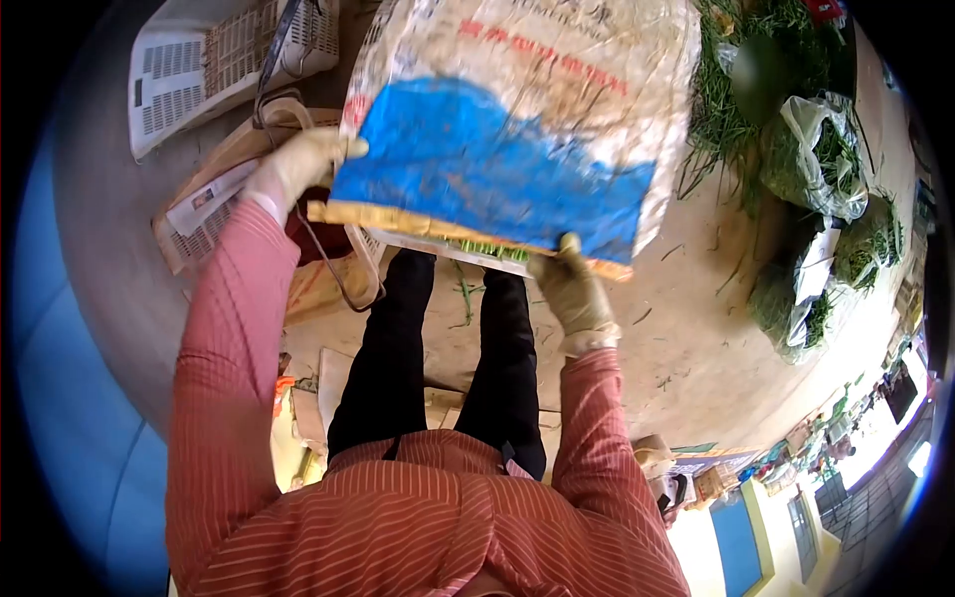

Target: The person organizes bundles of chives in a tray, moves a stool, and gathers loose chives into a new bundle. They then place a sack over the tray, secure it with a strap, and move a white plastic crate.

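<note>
A large, dirty white and blue sack [497, 159] with red print is spread flat in front of me. My left hand [298, 171], in a pale glove, has its fingers closed on the sack's left edge. Lower right, my right hand [575, 294], also gloved, pinches the sack's orange lower edge with the thumb on top. Under that edge part of a white crate [398, 239] shows, with green stalks [482, 249] inside. The sack hides the rest of the crate.
An empty white plastic basket [189, 80] lies at the upper left. Beside my left hand is a tan bag [338, 279] with a dark strap. Loose green stalks [736, 109] and plastic bags of greens [821, 159] are on the floor at right.
</note>
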Demonstrator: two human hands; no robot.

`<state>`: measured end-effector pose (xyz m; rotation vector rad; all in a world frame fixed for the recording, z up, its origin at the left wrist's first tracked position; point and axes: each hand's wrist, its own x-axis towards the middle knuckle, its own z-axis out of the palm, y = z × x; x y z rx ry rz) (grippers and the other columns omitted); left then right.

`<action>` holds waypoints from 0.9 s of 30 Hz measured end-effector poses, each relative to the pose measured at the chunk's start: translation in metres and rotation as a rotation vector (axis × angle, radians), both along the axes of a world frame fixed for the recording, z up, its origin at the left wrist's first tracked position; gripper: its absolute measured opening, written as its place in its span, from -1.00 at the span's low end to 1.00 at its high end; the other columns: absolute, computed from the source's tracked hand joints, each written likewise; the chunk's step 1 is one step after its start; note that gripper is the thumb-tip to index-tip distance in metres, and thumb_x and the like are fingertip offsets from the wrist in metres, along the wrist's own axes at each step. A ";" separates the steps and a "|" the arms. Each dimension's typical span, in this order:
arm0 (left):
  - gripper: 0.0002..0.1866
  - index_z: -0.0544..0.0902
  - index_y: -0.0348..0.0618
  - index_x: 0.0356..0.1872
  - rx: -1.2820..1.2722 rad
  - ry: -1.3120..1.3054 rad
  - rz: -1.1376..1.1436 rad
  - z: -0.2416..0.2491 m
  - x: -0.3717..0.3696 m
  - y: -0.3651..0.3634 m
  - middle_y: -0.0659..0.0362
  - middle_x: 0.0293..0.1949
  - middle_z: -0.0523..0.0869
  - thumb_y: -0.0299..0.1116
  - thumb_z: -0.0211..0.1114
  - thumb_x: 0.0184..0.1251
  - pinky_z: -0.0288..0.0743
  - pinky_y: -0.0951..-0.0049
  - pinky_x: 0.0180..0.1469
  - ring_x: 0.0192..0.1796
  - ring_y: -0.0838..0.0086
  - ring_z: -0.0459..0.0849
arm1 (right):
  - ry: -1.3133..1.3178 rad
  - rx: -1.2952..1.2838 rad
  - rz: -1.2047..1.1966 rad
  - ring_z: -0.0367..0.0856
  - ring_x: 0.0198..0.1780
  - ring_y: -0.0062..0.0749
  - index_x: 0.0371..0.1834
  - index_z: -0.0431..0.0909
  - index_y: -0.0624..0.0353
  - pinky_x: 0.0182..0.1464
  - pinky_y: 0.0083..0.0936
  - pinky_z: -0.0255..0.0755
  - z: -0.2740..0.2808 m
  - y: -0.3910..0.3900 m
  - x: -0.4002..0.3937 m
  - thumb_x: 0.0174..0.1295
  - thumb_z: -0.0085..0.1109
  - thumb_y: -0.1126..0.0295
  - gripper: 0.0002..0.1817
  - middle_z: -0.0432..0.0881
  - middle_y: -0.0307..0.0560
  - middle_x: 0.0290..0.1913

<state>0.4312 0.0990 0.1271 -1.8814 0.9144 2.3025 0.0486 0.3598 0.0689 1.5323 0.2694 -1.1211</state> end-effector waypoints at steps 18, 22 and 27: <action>-0.61 0.74 -0.26 -0.17 -0.034 -0.943 -0.479 -0.097 -0.014 0.068 0.00 -0.41 0.77 -0.07 0.38 0.29 0.56 0.15 -0.32 -0.45 0.19 0.74 | 0.853 0.080 1.086 0.73 -0.25 -0.30 -0.05 0.63 0.22 -0.13 -0.34 0.64 -0.020 0.035 0.075 0.31 0.37 0.06 -0.58 0.72 -0.06 -0.23; -0.52 0.76 -0.26 -0.11 -0.156 -1.144 -0.715 -0.087 -0.015 0.065 -0.09 -0.16 0.80 0.03 0.35 0.29 0.53 0.11 0.02 -0.02 0.07 0.75 | 0.903 -0.277 1.200 0.65 -0.11 -0.40 0.18 0.58 0.19 -0.01 -0.42 0.55 -0.009 0.062 0.043 0.26 0.40 0.07 -0.45 0.68 -0.20 -0.09; -0.63 0.70 -0.28 -0.38 -0.944 -0.718 -0.750 -0.026 -0.122 0.113 -0.11 -0.31 0.73 -0.09 0.39 0.18 0.52 0.08 -0.08 -0.16 0.00 0.70 | 1.987 0.322 1.537 0.38 0.40 0.18 0.11 0.67 0.09 0.36 -0.19 0.38 -0.072 0.106 -0.017 0.05 0.32 0.54 -0.53 0.14 0.16 0.57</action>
